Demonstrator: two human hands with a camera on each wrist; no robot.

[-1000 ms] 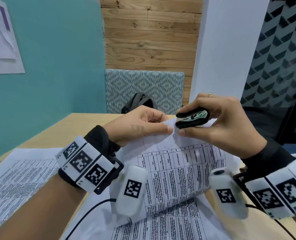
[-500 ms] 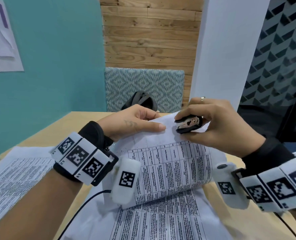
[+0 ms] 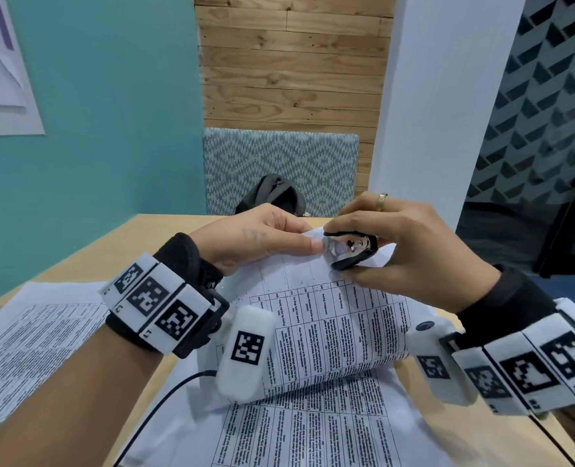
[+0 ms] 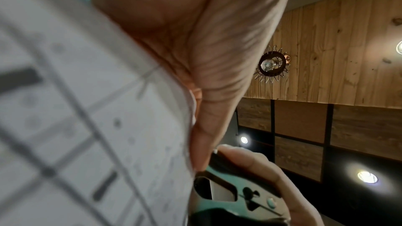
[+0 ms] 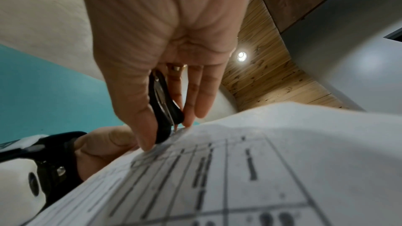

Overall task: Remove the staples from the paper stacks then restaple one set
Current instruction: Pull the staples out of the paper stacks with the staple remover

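My left hand [image 3: 308, 242] pinches the top corner of a printed paper stack [image 3: 329, 318], thumb on top, and holds it raised and curled off the table. My right hand [image 3: 336, 251] grips a black staple remover [image 3: 358, 261] between thumb and fingers, and its jaws sit over that same corner, right beside my left thumb. In the right wrist view the staple remover [image 5: 163, 104] points down onto the paper stack [image 5: 261, 161]. The left wrist view shows the paper stack [image 4: 87, 126] close up, with the staple remover [image 4: 234, 193] below. The staple itself is hidden.
More printed sheets [image 3: 313, 433] lie under the raised stack, and another paper stack [image 3: 26, 335] lies at the left. A black cable [image 3: 164, 406] runs across the wooden table [image 3: 481, 439]. A black bag [image 3: 272, 193] sits on the patterned chair [image 3: 279, 153] behind.
My right hand has turned the staple remover from top-up to side-on and brought its jaws onto the paper's top corner. My left hand keeps its pinch on the corner.
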